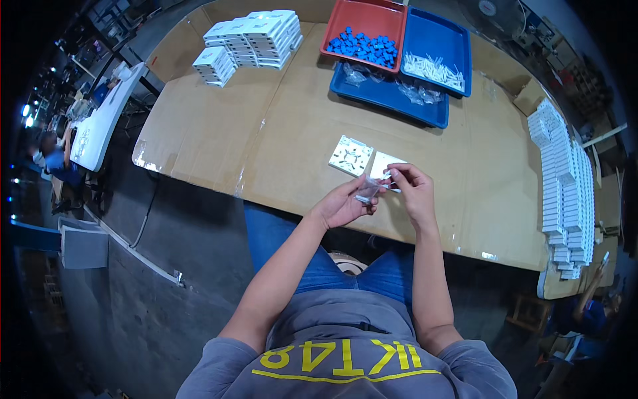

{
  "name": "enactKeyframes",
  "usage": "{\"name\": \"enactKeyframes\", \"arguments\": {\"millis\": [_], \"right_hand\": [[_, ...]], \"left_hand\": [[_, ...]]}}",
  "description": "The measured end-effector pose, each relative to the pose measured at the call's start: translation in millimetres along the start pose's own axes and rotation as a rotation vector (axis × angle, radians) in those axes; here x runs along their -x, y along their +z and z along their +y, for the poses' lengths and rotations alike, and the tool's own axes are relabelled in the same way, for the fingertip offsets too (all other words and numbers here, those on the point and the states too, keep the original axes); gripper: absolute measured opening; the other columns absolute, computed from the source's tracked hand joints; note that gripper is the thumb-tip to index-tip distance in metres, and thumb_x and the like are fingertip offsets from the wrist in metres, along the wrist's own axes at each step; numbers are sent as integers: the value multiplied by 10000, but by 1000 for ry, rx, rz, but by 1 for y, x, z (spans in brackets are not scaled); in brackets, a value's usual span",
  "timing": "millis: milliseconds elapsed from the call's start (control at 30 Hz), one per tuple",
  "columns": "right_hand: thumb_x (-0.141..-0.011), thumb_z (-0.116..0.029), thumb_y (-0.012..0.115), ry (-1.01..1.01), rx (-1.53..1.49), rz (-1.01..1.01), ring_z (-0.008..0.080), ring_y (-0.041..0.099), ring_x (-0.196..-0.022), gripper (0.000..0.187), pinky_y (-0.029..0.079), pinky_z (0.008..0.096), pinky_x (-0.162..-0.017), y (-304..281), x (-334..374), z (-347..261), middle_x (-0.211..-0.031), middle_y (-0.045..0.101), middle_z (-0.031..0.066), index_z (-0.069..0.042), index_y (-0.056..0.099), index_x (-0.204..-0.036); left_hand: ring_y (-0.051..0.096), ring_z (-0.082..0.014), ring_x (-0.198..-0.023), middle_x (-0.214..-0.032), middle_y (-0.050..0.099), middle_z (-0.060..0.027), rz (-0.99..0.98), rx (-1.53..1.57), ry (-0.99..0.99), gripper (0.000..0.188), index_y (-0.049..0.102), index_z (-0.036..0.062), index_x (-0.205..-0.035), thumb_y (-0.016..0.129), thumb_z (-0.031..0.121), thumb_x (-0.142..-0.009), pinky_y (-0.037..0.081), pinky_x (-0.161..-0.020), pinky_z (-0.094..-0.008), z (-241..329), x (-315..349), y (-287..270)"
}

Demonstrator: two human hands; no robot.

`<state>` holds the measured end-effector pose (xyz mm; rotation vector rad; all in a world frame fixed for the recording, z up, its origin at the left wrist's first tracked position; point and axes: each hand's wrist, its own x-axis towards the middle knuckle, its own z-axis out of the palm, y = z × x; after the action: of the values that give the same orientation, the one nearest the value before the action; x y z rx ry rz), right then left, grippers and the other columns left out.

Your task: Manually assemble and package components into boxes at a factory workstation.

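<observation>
Our left hand (342,203) grips a small clear plastic bag (367,190) near centre; our right hand (417,193) pinches a small pale piece (387,174) at its two o'clock. A slack pinch could drop it over the cardboard-covered table's (478,206) six-o'clock edge.

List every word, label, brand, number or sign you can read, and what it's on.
Shirt: large yellow letters and digits, upside down in this view, beside a yellow line; wording not copied here.
Left white stack: small dark print on top, too small to read.
Right white stack: no text I can make out.
Bag in the left hand: none I can make out.
</observation>
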<state>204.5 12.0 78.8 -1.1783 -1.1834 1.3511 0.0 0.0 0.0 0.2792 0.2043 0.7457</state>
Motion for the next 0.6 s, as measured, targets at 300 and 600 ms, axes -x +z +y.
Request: {"name": "enactKeyframes", "arguments": {"millis": [300, 600], "right_hand": [[-1026, -63, 663, -115, 193, -82, 89, 661, -799, 139, 543, 257, -731, -3, 7, 10, -942, 723, 44, 22, 726, -1116], [-992, -87, 689, -193, 364, -134, 124, 649, -794, 142, 517, 288, -731, -9, 6, -10, -883, 739, 66, 7, 753, -1077]], "left_hand": [[649, -178, -948, -1229, 697, -90, 21, -115, -33, 495, 568, 46, -1381, 412, 449, -1140, 541, -870, -353, 1, -1, 12], [638, -204, -975, -1253, 680, -120, -18, -85, -46, 463, 544, 67, -1404, 402, 425, -1146, 524, -923, -377, -2, -1, 4]]}}
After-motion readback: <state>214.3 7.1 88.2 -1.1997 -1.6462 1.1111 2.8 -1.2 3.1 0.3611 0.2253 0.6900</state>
